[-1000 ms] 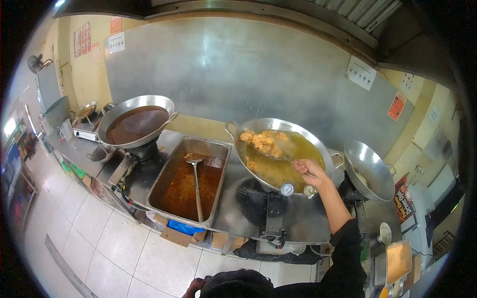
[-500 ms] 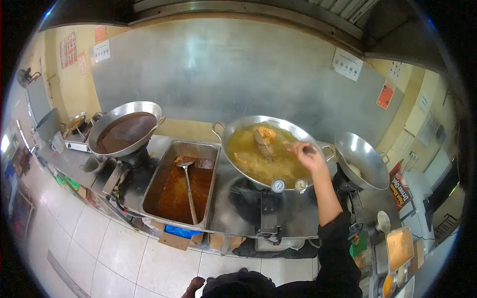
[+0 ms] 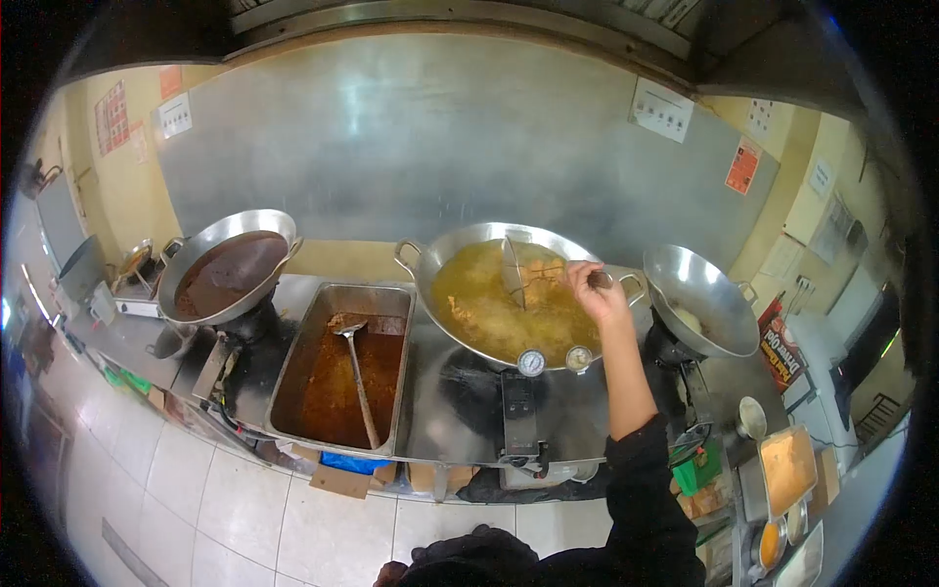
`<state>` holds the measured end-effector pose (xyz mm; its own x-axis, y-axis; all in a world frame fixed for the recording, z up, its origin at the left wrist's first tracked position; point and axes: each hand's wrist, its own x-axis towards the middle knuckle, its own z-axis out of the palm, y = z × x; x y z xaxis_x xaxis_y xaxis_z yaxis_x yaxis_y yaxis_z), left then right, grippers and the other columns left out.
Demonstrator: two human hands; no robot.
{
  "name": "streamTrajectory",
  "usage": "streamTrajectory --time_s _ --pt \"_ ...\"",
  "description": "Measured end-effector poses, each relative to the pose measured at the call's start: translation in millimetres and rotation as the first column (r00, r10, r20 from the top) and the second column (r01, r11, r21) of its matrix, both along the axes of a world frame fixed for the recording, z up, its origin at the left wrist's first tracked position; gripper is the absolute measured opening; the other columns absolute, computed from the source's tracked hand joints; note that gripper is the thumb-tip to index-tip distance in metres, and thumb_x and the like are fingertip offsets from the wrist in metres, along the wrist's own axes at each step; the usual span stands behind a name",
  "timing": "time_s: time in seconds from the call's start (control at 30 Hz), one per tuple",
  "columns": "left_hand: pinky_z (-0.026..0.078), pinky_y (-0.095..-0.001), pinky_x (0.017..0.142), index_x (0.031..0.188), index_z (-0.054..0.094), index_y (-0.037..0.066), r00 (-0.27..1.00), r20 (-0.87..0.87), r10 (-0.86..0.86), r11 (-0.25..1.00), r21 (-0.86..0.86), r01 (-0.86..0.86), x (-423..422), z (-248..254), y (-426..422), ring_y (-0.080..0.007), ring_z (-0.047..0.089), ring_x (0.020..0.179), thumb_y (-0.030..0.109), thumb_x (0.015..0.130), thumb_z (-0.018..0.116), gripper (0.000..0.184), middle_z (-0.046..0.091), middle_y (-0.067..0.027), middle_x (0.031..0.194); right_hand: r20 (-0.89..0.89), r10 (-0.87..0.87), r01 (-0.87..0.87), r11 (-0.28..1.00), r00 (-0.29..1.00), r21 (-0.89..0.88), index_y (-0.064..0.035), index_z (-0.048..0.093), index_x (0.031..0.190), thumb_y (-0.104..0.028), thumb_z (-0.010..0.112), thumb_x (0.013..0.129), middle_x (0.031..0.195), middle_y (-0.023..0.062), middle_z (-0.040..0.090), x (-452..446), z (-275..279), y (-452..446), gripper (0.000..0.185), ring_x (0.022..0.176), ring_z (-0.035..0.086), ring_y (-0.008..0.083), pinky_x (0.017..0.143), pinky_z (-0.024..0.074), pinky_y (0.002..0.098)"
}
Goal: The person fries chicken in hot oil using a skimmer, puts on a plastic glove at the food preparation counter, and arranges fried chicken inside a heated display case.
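My right hand (image 3: 600, 291) is closed round the handle end of a skimmer (image 3: 514, 274), over the right rim of a large two-handled wok (image 3: 396, 245). The skimmer's round head stands nearly on edge in the bubbling yellow oil. Golden fried pieces (image 3: 541, 282) float beside the head and toward the left of the wok. Two dial thermometers (image 3: 530, 363) are fixed at the wok's front rim. Low at the bottom edge, a small part of my left hand (image 3: 390, 573) shows beside my dark clothing, its fingers mostly hidden.
Left of the wok, a deep steel tray (image 3: 404, 338) holds reddish-brown liquid and a ladle (image 3: 362, 386). Another wok (image 3: 281, 220) contains dark liquid. To the right stand a smaller wok (image 3: 719, 303), a small metal bowl (image 3: 751, 419) and a tray of orange food (image 3: 788, 472).
The skimmer head has turned from lying slanted to nearly on edge, beside the fried pieces. My right hand has tilted with it. The whole view has shifted slightly.
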<state>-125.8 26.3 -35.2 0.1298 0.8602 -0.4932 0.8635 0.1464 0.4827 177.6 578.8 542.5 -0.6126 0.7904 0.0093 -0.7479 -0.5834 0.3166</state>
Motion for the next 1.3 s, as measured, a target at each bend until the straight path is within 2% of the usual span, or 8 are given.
streamTrajectory --time_s 0.47,0.53,0.6,0.67,0.83,0.97,1.13,1.3 --pt "0.054 -0.0494 0.076 0.087 0.065 0.01 0.994 -0.03 -0.109 0.969 0.218 0.113 -26.1 -15.2 25.2 -0.0368 0.066 0.091 0.024 0.076 0.072 0.019 0.069 -0.014 0.09 0.625 0.155 -0.307 0.941 0.765 0.142 0.011 0.023 0.14 -0.003 0.041 0.103 0.088 0.0066 0.046 22.8 6.8 -88.8 0.043 0.062 0.046 0.0074 0.043 0.0414 0.0167" --pt "0.054 -0.0487 0.078 0.088 0.065 0.01 0.982 0.008 -0.187 0.918 0.357 0.172 -27.0 -14.5 30.6 -0.0368 0.066 0.091 0.022 0.076 0.072 0.019 0.069 -0.0147 0.092 0.853 0.001 -0.437 0.859 0.521 0.266 0.0013 0.045 0.105 -0.004 0.044 0.102 0.078 -0.0008 0.044 26.3 23.8 -102.9 0.006 0.057 0.04 0.004 0.042 0.0373 0.0176" --pt "0.055 -0.0478 0.08 0.089 0.065 0.01 0.989 -0.014 -0.15 0.963 0.225 0.15 -23.9 -10.8 31.6 -0.0373 0.066 0.093 0.022 0.075 0.072 0.019 0.07 -0.0148 0.094 0.923 -0.166 -0.474 0.818 0.347 0.325 -0.0005 0.047 0.103 -0.007 0.045 0.103 0.077 -0.0013 0.044 30.9 39.6 -119.7 0.007 0.056 0.039 0.0038 0.042 0.0349 0.0178" --pt "0.055 -0.0479 0.077 0.087 0.065 0.01 0.978 0.161 -0.13 0.871 0.489 0.035 -24.7 -13.2 24.0 -0.0364 0.067 0.091 0.022 0.075 0.072 0.018 0.069 -0.0146 0.089 0.931 -0.327 -0.52 0.773 0.163 0.363 -0.0024 0.048 0.102 -0.01 0.046 0.104 0.075 -0.0019 0.044 36.9 49.4 -129.9 0.008 0.054 0.038 0.0036 0.041 0.0325 0.0181" --pt "0.054 -0.0468 0.074 0.083 0.067 0.009 0.984 0.103 -0.146 0.961 0.252 0.117 -19.9 -9.0 27.9 -0.0367 0.067 0.086 0.038 0.08 0.064 0.03 0.069 -0.0152 0.089 0.691 -0.651 -0.641 0.682 -0.312 0.353 0.0019 0.054 0.113 -0.011 0.045 0.102 0.073 0.001 0.051 67.3 50.3 -123.1 0.019 0.052 0.045 0.0078 0.041 0.0354 0.0227" --pt "0.054 -0.0484 0.072 0.084 0.064 0.01 0.987 0.111 -0.12 0.972 0.217 0.093 -16.1 0.6 22.2 -0.0372 0.066 0.084 0.023 0.081 0.068 0.014 0.068 -0.0137 0.085 0.326 -0.768 -0.758 0.624 -0.551 0.189 0.007 0.052 0.113 -0.007 0.046 0.097 0.069 0.0065 0.056 102.5 30.5 -93.5 0.022 0.05 0.053 0.0135 0.045 0.0444 0.0301" --pt "0.054 -0.0496 0.073 0.083 0.063 0.009 0.982 0.132 -0.135 0.946 0.313 0.088 -20.8 -4.9 17.3 -0.0383 0.066 0.085 0.024 0.08 0.069 0.017 0.068 -0.0159 0.085 0.071 -0.762 -0.766 0.64 -0.643 -0.068 0.0071 0.053 0.094 -0.002 0.048 0.092 0.075 0.0144 0.065 106.3 30.5 -85.6 0.011 0.051 0.061 0.0186 0.045 0.0471 0.0337" --pt "0.054 -0.0498 0.073 0.082 0.063 0.009 0.984 0.155 -0.089 0.946 0.321 0.035 -19.4 -19.4 20.9 -0.0387 0.066 0.085 0.024 0.079 0.07 0.017 0.068 -0.0165 0.085 0.462 -0.753 -0.843 0.537 -0.469 0.019 0.0037 0.052 0.085 -0.008 0.048 0.096 0.066 0.0079 0.057 109.7 -0.8 -47.5 0.016 0.048 0.054 0.0141 0.043 0.0433 0.0307"
